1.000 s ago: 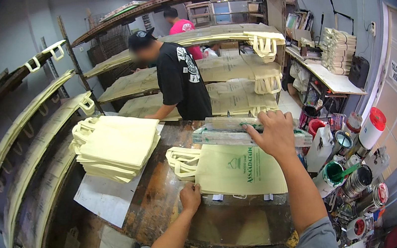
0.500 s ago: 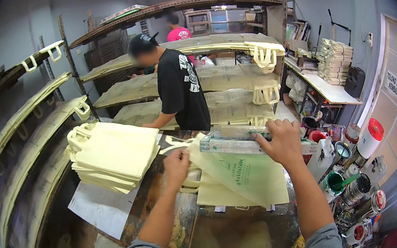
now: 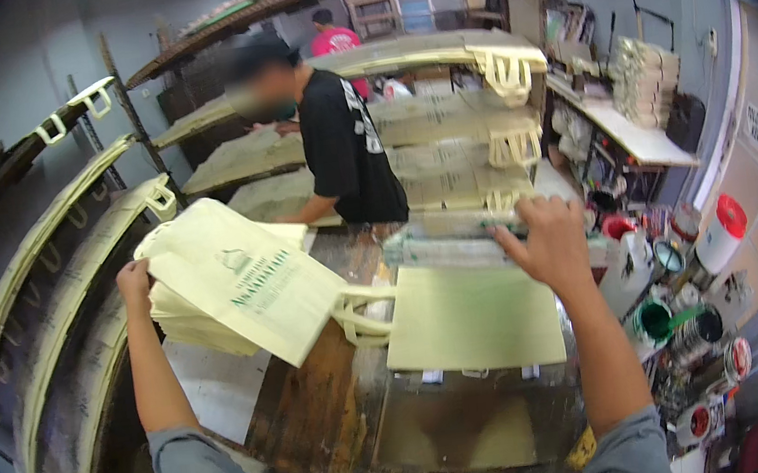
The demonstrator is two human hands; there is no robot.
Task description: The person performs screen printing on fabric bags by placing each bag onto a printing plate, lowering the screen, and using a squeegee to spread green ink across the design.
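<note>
Plainly, the biggest hazard lies with the worktable point(image 3: 311, 413) at 6 o'clock, whose stained wood could pass grime to any bag dragged across it. Near 12 o'clock a co-worker point(image 3: 352, 159) stands close to the far edge, so a stray elbow or a wide swing could cause a bump. The stack of bags point(image 3: 205, 334) at 8 o'clock is uneven and might slide if pushed sideways. Over it, toward 9 o'clock, is the printed bag point(image 3: 250, 271); if the green print is wet, folding or brushing would likely smear it, and whether it touches the stack I cannot tell. At 5 o'clock the plain bag point(image 3: 473, 329) lies flat on the table, open to a crooked print should it be nudged. The pale frame point(image 3: 442, 245) toward 3 o'clock could drop onto it if the hold slips. There the right hand point(image 3: 547, 238) has fingers hooked over the frame's edge, thumb on the near side. The left hand point(image 3: 134, 280), at 9 o'clock, pinches the printed bag at one end, so the loose end could flop. Smallest, the handles point(image 3: 365, 313) beside the plain bag might snag.
</note>
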